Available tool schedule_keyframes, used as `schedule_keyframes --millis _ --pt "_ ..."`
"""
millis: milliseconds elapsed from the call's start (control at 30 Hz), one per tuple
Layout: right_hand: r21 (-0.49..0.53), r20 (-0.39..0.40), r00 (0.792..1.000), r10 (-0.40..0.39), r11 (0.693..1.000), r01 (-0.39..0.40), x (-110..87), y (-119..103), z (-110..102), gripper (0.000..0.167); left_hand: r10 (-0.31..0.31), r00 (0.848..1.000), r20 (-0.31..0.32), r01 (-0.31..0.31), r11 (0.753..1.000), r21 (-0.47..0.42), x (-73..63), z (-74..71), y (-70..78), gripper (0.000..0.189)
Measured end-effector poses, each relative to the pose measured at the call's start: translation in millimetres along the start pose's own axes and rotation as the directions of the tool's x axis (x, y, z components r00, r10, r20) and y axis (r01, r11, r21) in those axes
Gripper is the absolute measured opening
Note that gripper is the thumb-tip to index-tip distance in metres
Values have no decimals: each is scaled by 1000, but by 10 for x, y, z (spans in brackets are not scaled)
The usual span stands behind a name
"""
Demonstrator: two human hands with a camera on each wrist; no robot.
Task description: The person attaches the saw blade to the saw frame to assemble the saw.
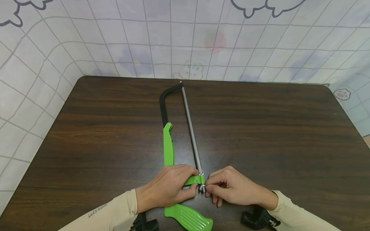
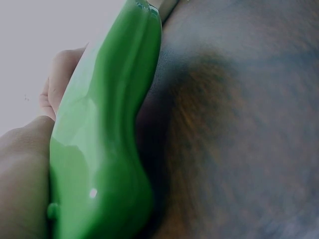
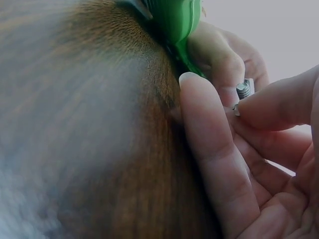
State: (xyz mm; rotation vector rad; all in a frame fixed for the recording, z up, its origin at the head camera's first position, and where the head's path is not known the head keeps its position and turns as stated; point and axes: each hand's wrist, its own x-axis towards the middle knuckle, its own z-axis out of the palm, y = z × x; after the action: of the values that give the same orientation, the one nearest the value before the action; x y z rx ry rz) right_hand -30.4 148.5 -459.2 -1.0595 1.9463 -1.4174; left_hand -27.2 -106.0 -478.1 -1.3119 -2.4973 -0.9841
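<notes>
A hacksaw with a green and black frame (image 1: 168,144) lies on the table, its silver blade (image 1: 190,128) on the right side. My left hand (image 1: 170,186) grips the frame near the lower end of the blade, fingers and thumb around the green blade mount (image 1: 194,180). Below that hand the green handle (image 1: 189,217) shows; it fills much of the left wrist view. With fingertips at the small metal wing nut (image 1: 202,188), my right hand (image 1: 234,187) pinches its edge. In the right wrist view a threaded bolt end (image 3: 243,90) sticks out beside the fingertips, which partly hide the nut.
The dark wooden table (image 1: 274,128) extends on both sides of the saw. A white gridded curtain (image 1: 185,38) with printed cartoon figures stands behind it and along the sides. Black wrist devices (image 1: 257,218) sit under both forearms.
</notes>
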Motion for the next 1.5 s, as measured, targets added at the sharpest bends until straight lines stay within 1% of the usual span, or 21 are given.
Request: schedule_keyframes --millis 133,300,567,967,1267,1500 --pt "-16 8 1000 -17 1000 17 3 -3 -3 23 11 1000 -11 -11 1000 10 5 -6 2 19" --pt "-32 7 1000 -13 999 13 4 -7 -1 22 18 1000 -18 -18 1000 20 9 -4 5 20" --pt "-53 -7 1000 -8 999 8 3 -16 9 21 27 999 -24 -27 1000 14 12 -5 1 20" --pt "-78 -21 999 -28 997 26 1 -14 23 20 16 1000 -18 -16 1000 13 15 -3 6 19" --pt "-68 -33 999 -12 998 9 -5 -13 26 21 8 1000 -16 -8 1000 13 12 -4 10 19" --pt "-53 -48 999 21 998 -23 -6 -23 36 21 10 1000 -15 -10 1000 16 10 -4 8 19"
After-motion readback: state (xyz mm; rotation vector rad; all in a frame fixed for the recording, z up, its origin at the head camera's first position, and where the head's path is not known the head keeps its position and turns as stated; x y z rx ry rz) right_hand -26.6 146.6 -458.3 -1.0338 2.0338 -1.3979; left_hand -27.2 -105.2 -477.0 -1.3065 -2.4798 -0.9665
